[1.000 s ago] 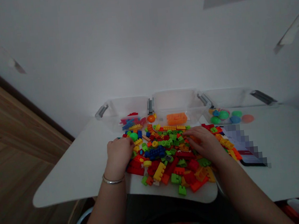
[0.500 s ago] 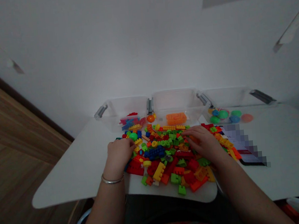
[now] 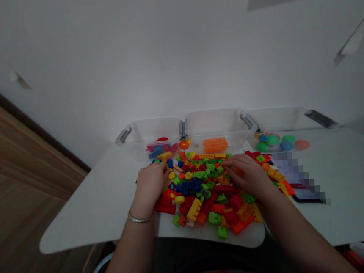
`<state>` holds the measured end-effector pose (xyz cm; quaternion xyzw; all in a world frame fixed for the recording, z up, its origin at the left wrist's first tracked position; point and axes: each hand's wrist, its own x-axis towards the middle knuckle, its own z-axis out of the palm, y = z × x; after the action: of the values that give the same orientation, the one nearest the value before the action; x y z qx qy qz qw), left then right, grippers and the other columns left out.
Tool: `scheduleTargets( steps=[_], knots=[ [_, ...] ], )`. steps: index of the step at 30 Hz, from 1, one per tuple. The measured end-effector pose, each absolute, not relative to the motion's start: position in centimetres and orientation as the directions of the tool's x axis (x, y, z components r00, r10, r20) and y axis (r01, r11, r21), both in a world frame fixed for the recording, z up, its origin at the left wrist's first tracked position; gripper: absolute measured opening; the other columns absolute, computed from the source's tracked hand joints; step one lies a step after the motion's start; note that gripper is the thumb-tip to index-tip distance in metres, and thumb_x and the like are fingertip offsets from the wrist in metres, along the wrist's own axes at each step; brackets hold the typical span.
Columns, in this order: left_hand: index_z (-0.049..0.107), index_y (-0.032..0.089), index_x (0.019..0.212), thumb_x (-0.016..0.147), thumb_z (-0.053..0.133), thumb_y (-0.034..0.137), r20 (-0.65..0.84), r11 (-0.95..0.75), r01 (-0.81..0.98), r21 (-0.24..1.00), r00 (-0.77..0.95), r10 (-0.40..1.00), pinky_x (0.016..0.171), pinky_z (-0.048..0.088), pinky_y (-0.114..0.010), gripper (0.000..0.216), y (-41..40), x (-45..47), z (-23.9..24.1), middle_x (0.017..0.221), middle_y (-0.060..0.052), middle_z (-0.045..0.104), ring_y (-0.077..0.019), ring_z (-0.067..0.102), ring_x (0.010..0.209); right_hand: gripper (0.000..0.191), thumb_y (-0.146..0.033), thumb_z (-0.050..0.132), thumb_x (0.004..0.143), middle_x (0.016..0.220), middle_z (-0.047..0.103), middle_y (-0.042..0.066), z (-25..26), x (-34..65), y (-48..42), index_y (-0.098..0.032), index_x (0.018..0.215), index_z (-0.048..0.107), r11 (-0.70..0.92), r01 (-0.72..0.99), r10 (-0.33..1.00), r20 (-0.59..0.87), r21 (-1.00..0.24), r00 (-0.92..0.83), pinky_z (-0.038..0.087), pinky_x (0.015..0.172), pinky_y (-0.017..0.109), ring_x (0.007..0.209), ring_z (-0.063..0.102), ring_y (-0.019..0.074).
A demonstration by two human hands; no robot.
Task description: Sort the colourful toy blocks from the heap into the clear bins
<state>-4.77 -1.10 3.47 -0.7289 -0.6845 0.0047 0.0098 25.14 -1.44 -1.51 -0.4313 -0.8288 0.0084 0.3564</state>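
A heap of colourful plastic building blocks (image 3: 206, 194) is spread over the white table in front of me. My left hand (image 3: 152, 181), with a silver bangle at the wrist, is over the heap's left edge, fingers curled together. What those fingers hold, if anything, is hidden. Close by lie small yellow pieces and a dark blue block (image 3: 189, 187). On the right side of the heap rests my right hand (image 3: 245, 171), its fingers stretched out and the thumb apart. An orange piece (image 3: 237, 170) shows below the fingers, by the thumb; I cannot see it gripped.
Three clear plastic boxes stand along the wall: the left box (image 3: 135, 151) with mixed small pieces, the middle box (image 3: 197, 129) with orange pieces, the right box (image 3: 295, 120) with coloured balls. A tablet (image 3: 296, 179) lies right of the heap on the white table (image 3: 89, 204).
My left hand has shifted right and slightly up, over the spot where a green ball was visible; the ball is now out of sight. My right hand has hardly moved.
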Motion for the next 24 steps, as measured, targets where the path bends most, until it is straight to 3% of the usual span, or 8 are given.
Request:
scheduleTargets(
  steps=[6,10,24],
  knots=[
    [0.068,0.021,0.089,0.091,0.052,0.028,0.167,-0.293,0.900,0.322,0.251,0.953,0.078,0.045,-0.029,0.017,-1.3,-3.7,2.8,0.094,-0.004,0.071,-0.0198,0.065,0.088,0.019,-0.021,0.053,0.089,0.099,0.072,0.006,-1.5,24.8,-1.7,-0.024,0.101,0.068,0.647,0.705,0.694,0.607,-0.291,-0.386,0.052,0.087,0.042,0.096,0.064,0.0226],
    [0.066,0.019,0.087,0.091,0.053,0.024,0.234,-0.398,0.798,0.452,0.325,0.916,0.072,0.045,-0.029,0.014,-2.0,-1.4,2.6,0.086,-0.002,0.069,-0.0176,0.063,0.079,0.020,-0.021,0.054,0.089,0.098,0.072,0.007,-1.4,24.3,-2.2,-0.023,0.102,0.068,0.681,0.687,0.660,0.619,-0.253,-0.426,0.053,0.086,0.042,0.095,0.064,0.0220],
    [0.066,0.019,0.085,0.090,0.057,0.026,0.270,-0.507,0.772,0.384,0.431,0.861,0.076,0.043,-0.032,0.012,-3.5,2.8,2.6,0.079,-0.002,0.069,-0.0185,0.061,0.079,0.010,-0.022,0.062,0.086,0.091,0.071,0.004,-1.0,23.3,-3.0,-0.022,0.097,0.065,0.746,0.585,0.629,0.627,-0.319,-0.460,0.052,0.086,0.040,0.092,0.064,0.0208]
  ],
)
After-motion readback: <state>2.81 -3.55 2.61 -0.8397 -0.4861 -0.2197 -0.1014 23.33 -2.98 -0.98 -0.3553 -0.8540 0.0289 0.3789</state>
